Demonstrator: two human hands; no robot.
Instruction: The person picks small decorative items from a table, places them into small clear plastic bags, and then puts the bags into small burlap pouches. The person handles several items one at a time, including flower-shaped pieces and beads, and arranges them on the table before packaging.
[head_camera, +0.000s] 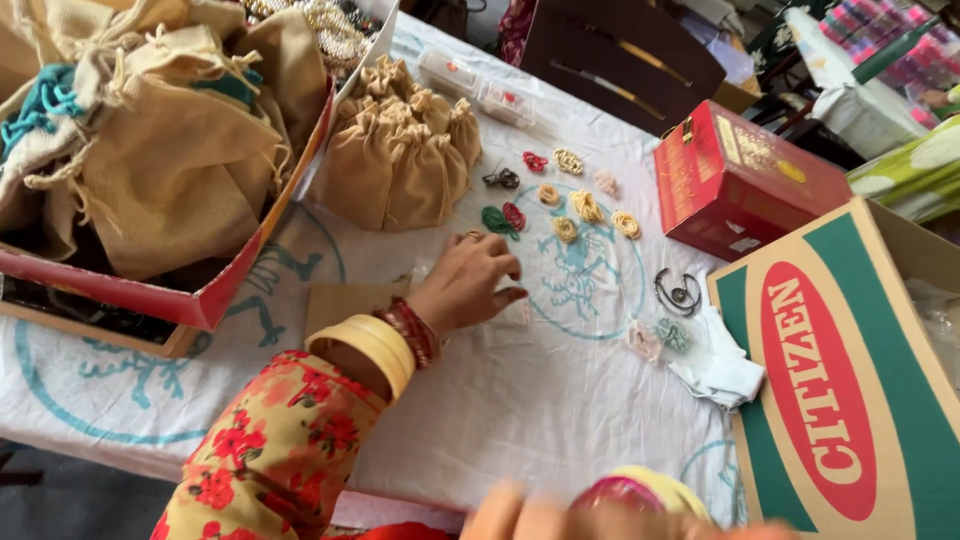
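Note:
My left hand (470, 280) reaches over the white printed cloth (540, 390), fingers curled down, touching a small clear packet that I can barely make out. Yellow and red bangles ring that wrist, above a floral sleeve. Just beyond the fingers lie a green coil (494, 219) and a red coil (514, 214), with several yellow and cream coils (586, 206) past them. My right hand (560, 518) is a blur at the bottom edge, also wearing bangles; its fingers cannot be made out.
A cluster of beige drawstring pouches (400, 150) sits behind the hand. A red-edged box (215, 300) of larger pouches stands at left. A red carton (740, 180) and a green-and-red cardboard box (850, 380) stand at right, white paper (722, 368) beside them.

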